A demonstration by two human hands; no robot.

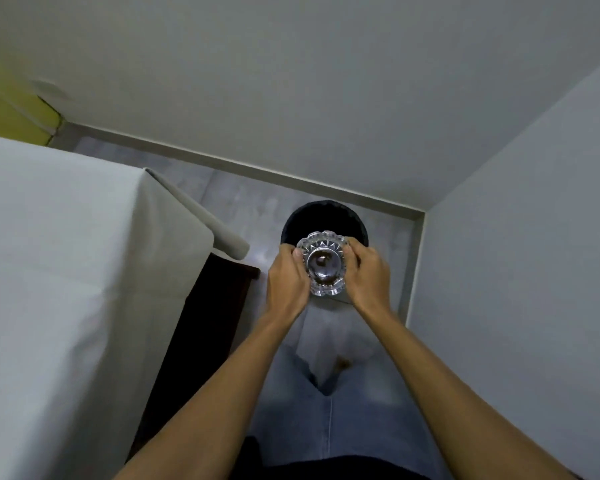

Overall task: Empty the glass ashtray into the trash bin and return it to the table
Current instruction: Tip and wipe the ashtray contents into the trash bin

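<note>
Fingers point(297, 252) of both hands are curled in and pinching the ashtray point(323, 263) by its rim, one hand on each side. Left hand point(286, 282) has the left edge, right hand point(368, 275) has the right edge, thumbs sitting near the top of the scalloped rim. So it's a two-handed grip, arms stretched out in front of the body.

It's clear cut glass with a dark round middle, and there's something small and brownish in the center, too blurry to say what exactly. It's held up in the air, roughly level as far as I can tell, and from this angle it sits right over the near edge of the bin point(324, 216).

That bin is black and round, standing on the grey floor point(243, 199) close to the corner where the two walls meet. Off to the left is the table point(66, 254) with a pale cloth hanging over its edge, well apart from the ashtray. Jeans point(329, 410) show at the bottom.
</note>
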